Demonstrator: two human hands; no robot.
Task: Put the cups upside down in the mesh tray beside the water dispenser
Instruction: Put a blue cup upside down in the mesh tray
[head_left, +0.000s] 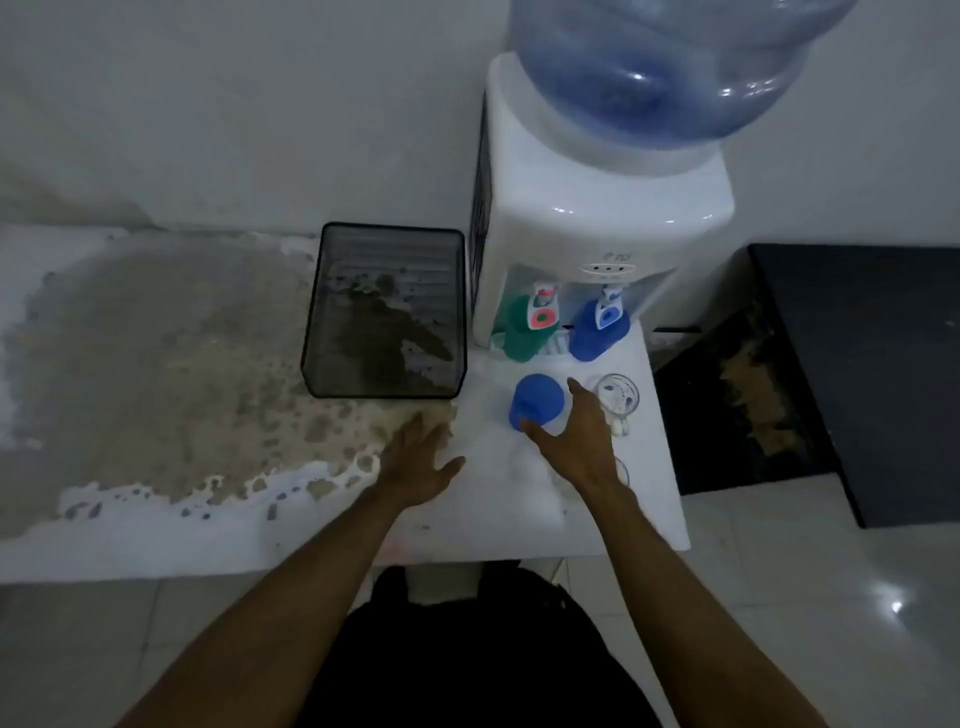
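Note:
A black mesh tray sits on the counter left of the white water dispenser, with nothing in it. A blue cup stands in front of the dispenser. My right hand reaches around its near side, thumb and fingers spread, touching or almost touching it. A green cup and a second blue cup stand under the taps. A clear glass stands right of my right hand. My left hand lies flat and open on the counter below the tray.
The counter has a worn, peeling brown patch on the left. A large blue water bottle tops the dispenser. A dark cabinet stands at the right. Another clear glass shows partly under my right wrist.

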